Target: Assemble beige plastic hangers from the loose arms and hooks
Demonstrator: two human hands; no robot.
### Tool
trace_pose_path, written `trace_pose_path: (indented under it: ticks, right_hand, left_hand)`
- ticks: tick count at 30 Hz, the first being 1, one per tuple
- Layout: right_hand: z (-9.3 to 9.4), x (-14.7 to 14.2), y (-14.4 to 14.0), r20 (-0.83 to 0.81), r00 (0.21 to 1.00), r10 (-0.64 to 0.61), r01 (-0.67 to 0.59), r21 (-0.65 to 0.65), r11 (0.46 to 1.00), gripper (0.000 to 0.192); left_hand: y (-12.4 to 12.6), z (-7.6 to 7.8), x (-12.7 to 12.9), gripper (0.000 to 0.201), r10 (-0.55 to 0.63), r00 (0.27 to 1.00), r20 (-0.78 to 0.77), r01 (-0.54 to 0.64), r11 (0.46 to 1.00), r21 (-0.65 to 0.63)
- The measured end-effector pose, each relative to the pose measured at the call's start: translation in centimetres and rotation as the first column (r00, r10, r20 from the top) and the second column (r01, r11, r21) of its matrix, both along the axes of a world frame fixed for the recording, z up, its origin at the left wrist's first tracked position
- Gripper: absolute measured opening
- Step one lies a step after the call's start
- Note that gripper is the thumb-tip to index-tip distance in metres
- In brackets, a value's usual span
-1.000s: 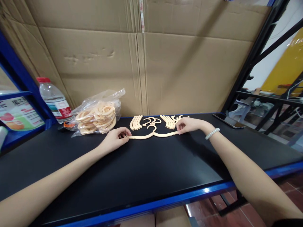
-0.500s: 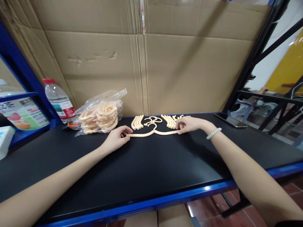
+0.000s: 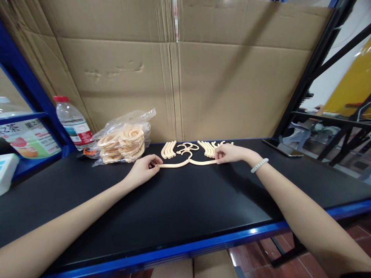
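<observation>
A beige plastic clothes hanger [image 3: 176, 165] lies on the black tabletop, its two arms spread and its hook pointing to the back. My left hand [image 3: 144, 169] pinches the tip of its left arm. With fingers closed, my right hand [image 3: 231, 153] grips the tip of the right arm. Behind the hanger are loose hooks [image 3: 188, 147], a left row of curved hanger arms [image 3: 168, 150] and a right row of hanger arms [image 3: 206, 149]. My right hand partly hides the small forked pieces [image 3: 222, 143] beside that row.
A clear bag of beige parts [image 3: 123, 141] stands at the back left beside a red-capped water bottle [image 3: 74, 125]. A phone [image 3: 281, 148] lies at the back right. Cardboard [image 3: 246, 77] walls off the back. The table has a blue front edge [image 3: 185, 254].
My right hand has shifted slightly left along the hanger's right arm. My left hand keeps its hold, and the hanger stays nearly in place.
</observation>
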State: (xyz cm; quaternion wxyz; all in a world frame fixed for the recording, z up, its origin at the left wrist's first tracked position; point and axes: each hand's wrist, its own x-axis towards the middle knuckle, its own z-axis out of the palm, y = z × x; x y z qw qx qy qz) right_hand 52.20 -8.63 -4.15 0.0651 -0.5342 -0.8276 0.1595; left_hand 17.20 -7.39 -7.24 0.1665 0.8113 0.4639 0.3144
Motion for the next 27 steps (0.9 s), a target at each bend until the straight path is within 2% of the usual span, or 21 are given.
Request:
trace_pose_path:
  ticks: [8,12,17,20,23,27]
  right_hand:
    - [0.6,-0.3,-0.6,-0.004,1.0,-0.017,0.017,0.035,0.999,0.009]
    - [0.9,-0.6,-0.7,-0.03,0.996,-0.084,0.088,0.179,0.98,0.012]
    - [0.6,-1.9,0.3,-0.059,0.992,-0.11,0.124,0.328,0.937,0.019]
    - [0.5,-3.5,1.6,-0.023,0.996,-0.083,0.086,0.346,0.934,0.018]
    - [0.3,-5.6,3.0,0.047,0.997,-0.066,0.046,0.341,0.939,0.017]
    - [-0.6,-8.0,4.2,0.131,0.988,-0.087,0.034,0.365,0.93,0.024]
  left_hand:
    - [-0.1,0.1,-0.1,0.025,0.012,1.0,0.008,-0.012,1.0,0.003]
    - [0.1,0.3,-0.4,0.025,0.005,0.999,0.043,-0.004,1.0,-0.022]
    - [1.0,1.3,-0.9,0.022,-0.006,0.993,-0.117,0.01,0.999,0.035]
    - [1.9,2.0,-0.9,0.02,-0.042,0.983,-0.176,0.051,0.997,0.049]
    - [3.0,2.5,-0.7,0.025,-0.106,0.969,-0.224,0.13,0.987,0.094]
    - [4.3,2.4,-0.9,0.03,-0.217,0.933,-0.286,0.261,0.957,0.124]
